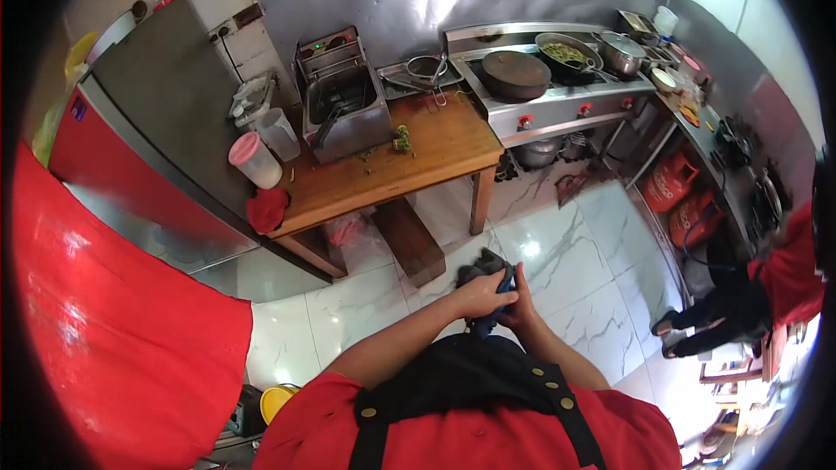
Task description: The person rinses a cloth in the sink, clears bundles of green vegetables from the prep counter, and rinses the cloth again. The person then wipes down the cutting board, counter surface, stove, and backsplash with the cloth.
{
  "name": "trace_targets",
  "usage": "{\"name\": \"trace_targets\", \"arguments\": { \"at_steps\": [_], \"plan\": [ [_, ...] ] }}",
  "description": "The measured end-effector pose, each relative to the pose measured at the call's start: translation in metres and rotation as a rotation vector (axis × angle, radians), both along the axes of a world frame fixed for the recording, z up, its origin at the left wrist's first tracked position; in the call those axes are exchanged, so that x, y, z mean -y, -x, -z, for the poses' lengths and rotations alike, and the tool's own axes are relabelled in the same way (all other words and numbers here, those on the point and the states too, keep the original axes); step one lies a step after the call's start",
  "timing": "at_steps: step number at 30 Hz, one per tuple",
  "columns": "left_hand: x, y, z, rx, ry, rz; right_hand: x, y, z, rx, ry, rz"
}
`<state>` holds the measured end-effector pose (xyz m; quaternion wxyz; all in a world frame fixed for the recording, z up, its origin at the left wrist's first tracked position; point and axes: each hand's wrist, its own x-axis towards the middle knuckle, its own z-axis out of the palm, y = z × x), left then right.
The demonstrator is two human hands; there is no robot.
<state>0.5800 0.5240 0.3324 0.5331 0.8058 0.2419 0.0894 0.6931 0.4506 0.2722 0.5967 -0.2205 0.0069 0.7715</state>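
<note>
A dark, crumpled cloth [482,265] is bunched between my two hands, in front of my black apron. My left hand [482,293] and my right hand [521,303] need naming by side: the arm from the left edge ends in the first, its fingers wrapped round the cloth; the other presses on the cloth from the right, its fingers pointing up. Part of the cloth hangs below the hands. Both hands are above the tiled floor, beyond the front edge of the wooden table [453,144].
A fryer [348,113], a pink-lidded container [255,162] and a red cloth [266,210] stand on the table. Behind is a stove [557,111] with pans. Red gas cylinders [669,183] and another person [788,270] are at the right. A fridge [165,122] stands left.
</note>
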Motion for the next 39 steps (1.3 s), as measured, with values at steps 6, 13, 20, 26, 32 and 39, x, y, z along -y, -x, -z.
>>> {"name": "trace_targets", "arguments": {
  "at_steps": [6,13,20,26,32,39],
  "plan": [
    [-0.100,-0.018,-0.048,-0.106,0.120,0.126,-0.123,-0.060,0.018,0.374,-0.018,-0.126],
    [-0.237,-0.073,-0.013,-0.021,0.174,-0.018,-0.225,-0.089,0.027,-0.004,-0.002,-0.114],
    [-0.408,-0.137,0.069,0.261,0.024,-0.192,-0.339,-0.144,-0.014,0.090,-0.107,-0.224],
    [-0.531,-0.171,0.107,0.181,0.891,-1.012,-0.430,-0.196,0.004,0.557,0.305,0.062],
    [-0.573,-0.186,0.148,0.684,1.255,-1.084,-0.522,-0.191,0.019,2.179,-0.207,0.375],
    [-0.602,-0.163,0.140,0.782,1.258,-1.101,-0.566,-0.206,0.061,2.101,-0.466,0.149]
  ]
}}
